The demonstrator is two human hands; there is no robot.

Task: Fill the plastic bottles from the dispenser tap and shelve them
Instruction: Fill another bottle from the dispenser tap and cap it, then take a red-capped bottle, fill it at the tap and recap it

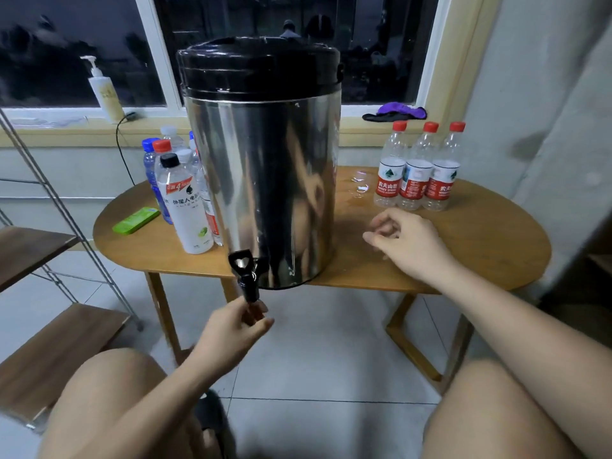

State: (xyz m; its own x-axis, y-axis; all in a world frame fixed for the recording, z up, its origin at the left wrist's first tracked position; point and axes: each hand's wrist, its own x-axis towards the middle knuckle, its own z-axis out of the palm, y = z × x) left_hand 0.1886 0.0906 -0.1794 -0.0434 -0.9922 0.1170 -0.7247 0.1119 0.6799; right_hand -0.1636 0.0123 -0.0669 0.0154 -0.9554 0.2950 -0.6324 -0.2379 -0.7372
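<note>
The dispenser (pixel 261 160) occupies the middle of the table (pixel 480 246), with a bottle cluster (pixel 178 190) just beside it on the left. Open table surface runs right of it up to three red-capped bottles (pixel 417 170) at the far right. The tap (pixel 245 273) overhangs the near edge above the floor (pixel 331 342).

The left hand (pixel 236 321) pinches the dispenser tap (pixel 246 276) spout; the right hand (pixel 402 240) (fingers loosely curled) is over the table (pixel 480 246)

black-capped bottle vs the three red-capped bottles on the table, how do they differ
Cap: the black-capped bottle has a black cap; the three red-capped bottles have red ones. Label: its white label wraps most of the body; theirs are red-and-white bands around the middle. Place: it stands left of the dispenser, they stand right. All are upright, capped, on the table.
</note>
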